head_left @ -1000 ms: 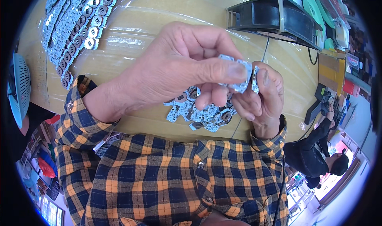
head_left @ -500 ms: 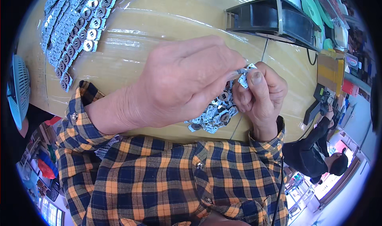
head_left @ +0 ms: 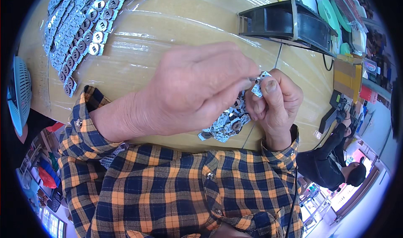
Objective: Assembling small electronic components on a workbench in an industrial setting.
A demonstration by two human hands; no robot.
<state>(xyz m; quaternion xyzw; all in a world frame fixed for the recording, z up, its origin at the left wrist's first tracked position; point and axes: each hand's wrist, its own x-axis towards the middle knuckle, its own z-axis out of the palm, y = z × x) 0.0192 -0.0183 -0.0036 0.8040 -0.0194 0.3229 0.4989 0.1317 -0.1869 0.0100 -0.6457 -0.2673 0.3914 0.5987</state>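
from my remote seat i see the right hand [head_left: 277, 99] pinching a small circuit board [head_left: 257, 90] under its thumb, near a loose pile of similar pieces [head_left: 222, 131] on the table [head_left: 138, 49]. the left hand [head_left: 197, 89] bunches its fingertips at the board's edge, whether gripping anything i cannot tell; i judge this close fingertip work, calling next for a steady right pinch.

This looks like an electronics assembly workshop: strips of small circuit boards [head_left: 79, 32] cover the worktable [head_left: 168, 32] beyond the left hand [head_left: 201, 89], with a loose heap of circuit boards [head_left: 228, 124] just below the right hand [head_left: 275, 97]. Farther right of that hand are a carton [head_left: 349, 76] and a dark-clothed co-worker [head_left: 323, 166] at the table's edge; a black housing [head_left: 273, 22] stands beyond it.
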